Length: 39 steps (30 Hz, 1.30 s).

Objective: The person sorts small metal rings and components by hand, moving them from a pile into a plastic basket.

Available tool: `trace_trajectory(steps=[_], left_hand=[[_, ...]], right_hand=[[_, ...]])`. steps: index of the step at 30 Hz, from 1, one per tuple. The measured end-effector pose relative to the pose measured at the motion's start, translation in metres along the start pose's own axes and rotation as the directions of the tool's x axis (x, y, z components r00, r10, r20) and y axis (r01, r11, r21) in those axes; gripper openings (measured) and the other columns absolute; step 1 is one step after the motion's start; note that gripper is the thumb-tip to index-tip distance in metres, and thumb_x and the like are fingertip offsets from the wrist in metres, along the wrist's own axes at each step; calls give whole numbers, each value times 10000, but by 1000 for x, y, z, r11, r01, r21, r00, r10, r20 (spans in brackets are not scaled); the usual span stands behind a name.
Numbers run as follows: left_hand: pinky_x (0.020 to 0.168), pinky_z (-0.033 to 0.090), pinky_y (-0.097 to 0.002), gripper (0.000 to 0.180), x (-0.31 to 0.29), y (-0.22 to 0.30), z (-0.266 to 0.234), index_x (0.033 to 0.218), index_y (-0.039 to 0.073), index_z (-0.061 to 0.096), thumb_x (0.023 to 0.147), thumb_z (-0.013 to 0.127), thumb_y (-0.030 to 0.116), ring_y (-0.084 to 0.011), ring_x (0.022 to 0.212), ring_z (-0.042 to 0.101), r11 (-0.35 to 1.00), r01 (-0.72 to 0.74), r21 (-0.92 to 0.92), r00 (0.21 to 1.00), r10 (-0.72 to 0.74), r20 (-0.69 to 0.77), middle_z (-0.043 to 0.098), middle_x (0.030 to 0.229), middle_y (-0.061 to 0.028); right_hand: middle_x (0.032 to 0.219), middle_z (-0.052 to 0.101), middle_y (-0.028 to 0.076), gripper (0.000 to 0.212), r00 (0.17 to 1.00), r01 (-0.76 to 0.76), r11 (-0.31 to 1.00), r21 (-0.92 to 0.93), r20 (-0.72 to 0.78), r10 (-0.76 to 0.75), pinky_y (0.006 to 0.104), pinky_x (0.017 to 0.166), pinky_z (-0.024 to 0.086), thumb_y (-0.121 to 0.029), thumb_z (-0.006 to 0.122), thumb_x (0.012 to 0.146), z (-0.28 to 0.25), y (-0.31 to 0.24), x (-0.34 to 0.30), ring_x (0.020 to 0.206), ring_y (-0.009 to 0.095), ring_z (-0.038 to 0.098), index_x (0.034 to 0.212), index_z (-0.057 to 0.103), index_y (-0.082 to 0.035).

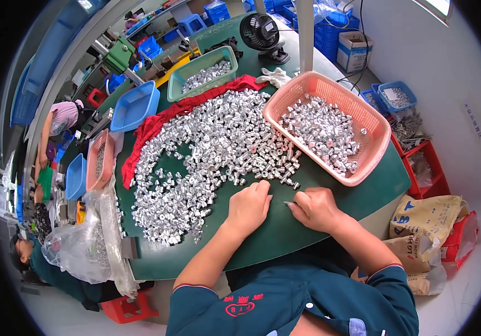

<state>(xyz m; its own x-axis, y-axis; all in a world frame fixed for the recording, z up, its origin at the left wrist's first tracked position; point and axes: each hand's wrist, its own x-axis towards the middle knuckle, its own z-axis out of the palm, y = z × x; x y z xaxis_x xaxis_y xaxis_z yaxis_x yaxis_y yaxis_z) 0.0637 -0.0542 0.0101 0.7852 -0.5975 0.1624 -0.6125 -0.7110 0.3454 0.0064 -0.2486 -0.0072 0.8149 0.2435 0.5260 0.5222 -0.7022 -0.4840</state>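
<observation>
My left hand [250, 207] is closed over the green table [235, 238], just in front of the near edge of a big pile of small silver metal parts [223, 129]. The parts look like short turned cylinders, some with a hole. Whatever its curled fingers hold is hidden. To its right, my right hand [316, 209] is also closed, pinching a small thin tool whose pale tip [288, 203] points at the left hand. Beyond the right hand stands a pink plastic basket [376, 147], partly filled with the same kind of parts.
A red cloth [145, 136] edges the pile's far side. Behind it are a green basket [174, 87], a blue bin [135, 106], a white glove [274, 77] and a black fan [260, 32]. Clear plastic bags [81, 246] lie left. Two people work at the left; paper sacks [425, 218] stand right.
</observation>
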Motion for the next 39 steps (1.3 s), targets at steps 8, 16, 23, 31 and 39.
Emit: trace_trajectory(steps=[8, 16, 23, 31, 39], left_hand=[[507, 430, -299, 195, -24, -14, 1, 900, 28, 550, 894, 600, 217, -186, 551, 525, 681, 179, -709, 964, -267, -12, 562, 713, -69], [445, 323, -216, 227, -31, -13, 1, 896, 30, 551, 942, 551, 253, -88, 464, 414, -322, 285, -903, 893, -253, 372, 533, 646, -45], [432, 315, -207, 206, -36, -12, 3, 885, 30, 555, 929, 575, 231, -82, 454, 414, -276, 283, -919, 902, -250, 353, 547, 651, -46], [417, 344, -191, 144, -30, -12, 7, 882, 30, 550, 920, 587, 164, -81, 460, 433, -300, 304, -904, 897, -229, 378, 545, 654, -46], [423, 349, -189, 151, -39, -17, 7, 892, 27, 567, 915, 596, 173, -75, 484, 457, -229, 300, -926, 892, -276, 357, 543, 661, -44]], right_hand=[[573, 549, 98, 170, 995, -94, 990, 108, -10, 96, 395, 470, 434, -143, 671, 791, 7, -11, 0, 531, 291, 569, 729, 533, -65], [721, 612, 133, 141, 939, -344, 834, 431, 151, 310, 393, 585, 478, -131, 635, 839, 15, -35, 14, 672, 311, 619, 890, 551, -30], [751, 616, 141, 135, 964, -260, 911, 320, 129, 231, 369, 630, 489, -95, 644, 817, 11, -40, 17, 698, 302, 620, 897, 574, -12], [736, 620, 142, 136, 972, -235, 934, 269, 96, 217, 371, 622, 490, -103, 660, 805, 9, -37, 17, 697, 312, 622, 868, 580, -13], [660, 588, 139, 169, 987, -151, 970, 188, 83, 137, 402, 562, 465, -133, 674, 799, 16, -44, 20, 628, 326, 598, 844, 559, -18]])
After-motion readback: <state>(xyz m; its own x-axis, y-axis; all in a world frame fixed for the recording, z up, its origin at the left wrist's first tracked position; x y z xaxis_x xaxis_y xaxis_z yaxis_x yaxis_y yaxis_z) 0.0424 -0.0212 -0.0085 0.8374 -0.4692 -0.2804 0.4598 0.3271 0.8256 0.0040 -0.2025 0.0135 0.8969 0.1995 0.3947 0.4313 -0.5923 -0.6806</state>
